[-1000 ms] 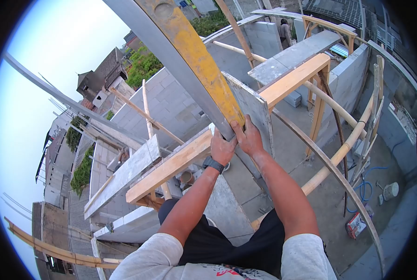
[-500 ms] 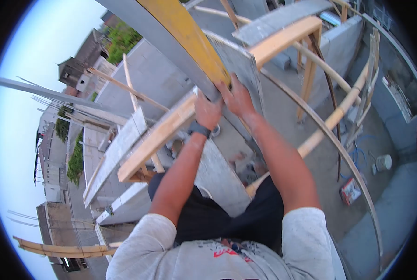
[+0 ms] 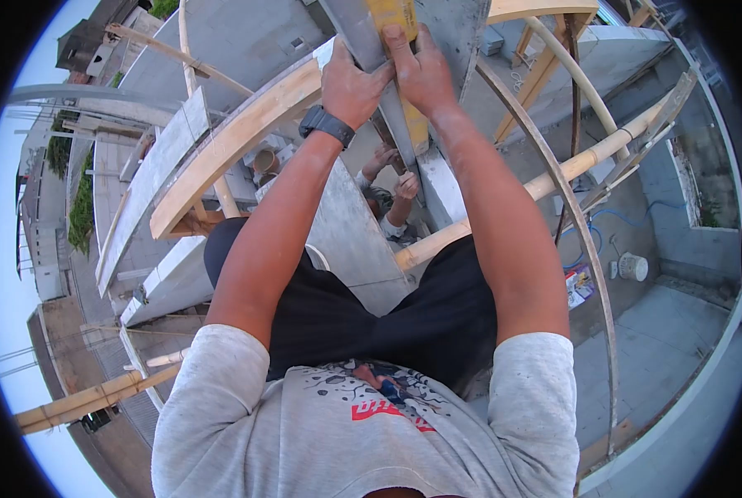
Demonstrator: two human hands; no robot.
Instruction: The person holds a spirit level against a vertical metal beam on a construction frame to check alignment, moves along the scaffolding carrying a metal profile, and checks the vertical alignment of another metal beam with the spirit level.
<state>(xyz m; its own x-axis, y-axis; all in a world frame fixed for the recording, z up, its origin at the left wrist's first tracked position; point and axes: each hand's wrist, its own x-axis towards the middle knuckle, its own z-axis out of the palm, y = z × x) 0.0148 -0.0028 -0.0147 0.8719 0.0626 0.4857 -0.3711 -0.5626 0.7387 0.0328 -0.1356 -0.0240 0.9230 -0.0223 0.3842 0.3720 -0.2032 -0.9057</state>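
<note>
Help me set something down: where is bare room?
Floor between hose and bucket looks bare, as does the grey board between left forearm and bamboo. Crowded: around the level, with left hand, right hand and a co-worker's hands close by.

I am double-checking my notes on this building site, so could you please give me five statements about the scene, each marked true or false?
1. The left hand touches the grey bar. True.
2. The right hand is well clear of the yellow bar. False: its thumb lies on it.
3. A dark watch is worn on the right wrist. False: it is on the left wrist.
4. Another person's hands show lower down, between the wearer's forearms. True.
5. The white bucket is at the picture's left. False: it is at the right.
</note>
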